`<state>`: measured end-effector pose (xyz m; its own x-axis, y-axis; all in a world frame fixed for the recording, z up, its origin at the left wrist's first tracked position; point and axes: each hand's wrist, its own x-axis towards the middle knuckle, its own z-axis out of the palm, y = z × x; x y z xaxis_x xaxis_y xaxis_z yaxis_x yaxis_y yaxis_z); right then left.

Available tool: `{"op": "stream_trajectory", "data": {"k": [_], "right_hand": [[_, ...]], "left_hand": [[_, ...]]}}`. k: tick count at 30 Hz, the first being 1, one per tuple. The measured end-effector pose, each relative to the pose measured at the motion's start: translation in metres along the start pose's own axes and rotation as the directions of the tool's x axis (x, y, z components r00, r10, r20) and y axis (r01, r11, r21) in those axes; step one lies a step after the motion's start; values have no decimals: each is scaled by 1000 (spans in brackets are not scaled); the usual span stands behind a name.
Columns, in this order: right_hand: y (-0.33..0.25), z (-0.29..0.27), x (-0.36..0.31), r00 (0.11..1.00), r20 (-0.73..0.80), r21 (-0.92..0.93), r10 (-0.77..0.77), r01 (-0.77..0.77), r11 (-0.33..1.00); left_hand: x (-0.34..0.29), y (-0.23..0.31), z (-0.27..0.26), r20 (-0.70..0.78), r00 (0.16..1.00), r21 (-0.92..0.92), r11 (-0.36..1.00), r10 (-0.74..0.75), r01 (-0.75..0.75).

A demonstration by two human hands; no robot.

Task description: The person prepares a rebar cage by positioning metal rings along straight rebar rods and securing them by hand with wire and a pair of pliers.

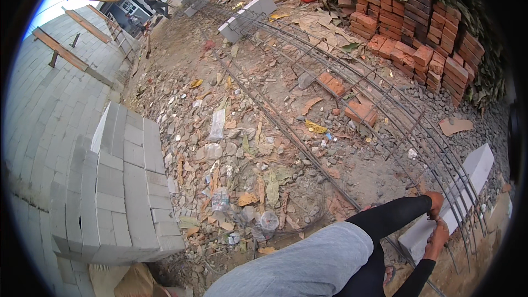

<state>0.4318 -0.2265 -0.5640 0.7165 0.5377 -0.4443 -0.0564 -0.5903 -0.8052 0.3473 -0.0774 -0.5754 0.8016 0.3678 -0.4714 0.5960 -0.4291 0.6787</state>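
Both hands work at the near end of a long rebar cage [352,85] that lies on rubble-strewn ground, its near end propped on a grey block [467,181] by the lower right edge. The left hand [434,202] sits curled over a bar just above the right hand [438,236], which closes on the same spot. Whether the fingers pinch a bar or wire is too small to tell. Stacked red bricks [418,27] stand beyond; grey blocks [118,192] at left.
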Motion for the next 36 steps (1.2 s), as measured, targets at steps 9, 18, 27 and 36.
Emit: {"op": "stream_trajectory", "data": {"k": [9,18,27,36], "right_hand": [[21,45,-37,968,-104,496,229,-149,855],[21,32,-35,950,212,438,228,-301,847],[30,31,-27,950,222,430,219,-297,852],[26,31,-32,961,148,435,235,-276,857]], "left_hand": [[6,-7,1,44,999,-146,989,-4,10],[7,-5,3,-95,995,-18,1000,10,-12],[28,-13,12,-71,997,1,1000,6,-6],[31,-22,13,18,998,-59,997,-54,55]]}}
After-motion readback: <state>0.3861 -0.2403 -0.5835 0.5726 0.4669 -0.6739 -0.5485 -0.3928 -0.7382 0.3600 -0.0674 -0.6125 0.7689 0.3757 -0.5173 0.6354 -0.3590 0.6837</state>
